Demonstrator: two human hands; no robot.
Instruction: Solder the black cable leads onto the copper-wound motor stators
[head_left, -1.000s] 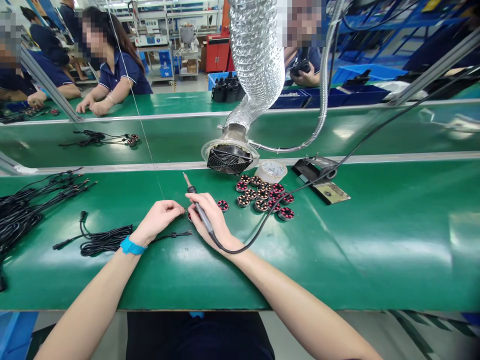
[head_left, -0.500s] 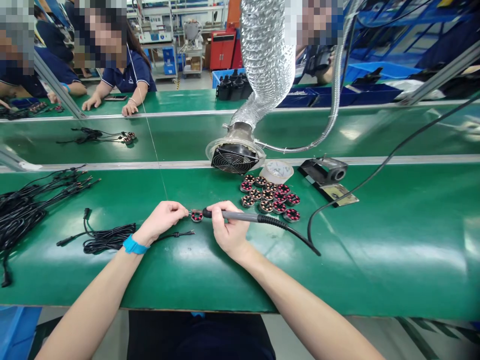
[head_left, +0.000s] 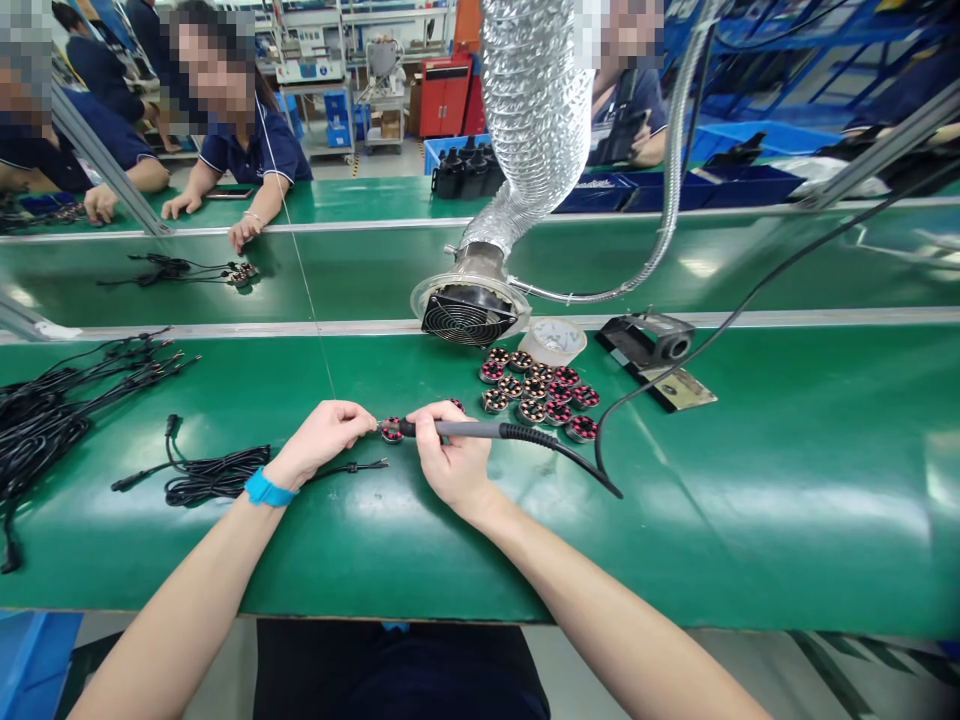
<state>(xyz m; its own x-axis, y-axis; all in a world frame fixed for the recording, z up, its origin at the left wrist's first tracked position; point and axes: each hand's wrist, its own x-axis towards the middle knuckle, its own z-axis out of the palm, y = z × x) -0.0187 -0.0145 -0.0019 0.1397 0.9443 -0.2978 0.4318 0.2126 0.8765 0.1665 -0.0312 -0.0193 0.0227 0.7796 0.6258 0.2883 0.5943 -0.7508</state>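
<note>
My right hand [head_left: 456, 468] is closed around the grey handle of a soldering iron [head_left: 480, 430], its tip pointing left over a small round motor stator [head_left: 391, 431] with red and black windings. At the stator's left edge, my left hand [head_left: 328, 435] is closed in a pinch on a thin solder wire [head_left: 306, 285] that hangs down from above. The fingertips hide the wire's end. Below the left hand lies a coiled black cable [head_left: 217, 475], its thin stripped end reaching right under the wrist. Another stator [head_left: 457, 405] shows partly behind my right hand.
Several stators [head_left: 534, 385] sit grouped beside a tape roll [head_left: 553, 343] and an iron stand [head_left: 649, 345]. A fume extractor duct [head_left: 476, 300] hangs above. Black cables [head_left: 45, 430] pile at left. Across the bench, a co-worker's hand [head_left: 244, 232] is near another cable bundle [head_left: 172, 268].
The soldering iron swung from pointing up and away to pointing left, its tip now at the stator. My left hand stayed nearly still. The co-worker's hand reached towards the far cable bundle.
</note>
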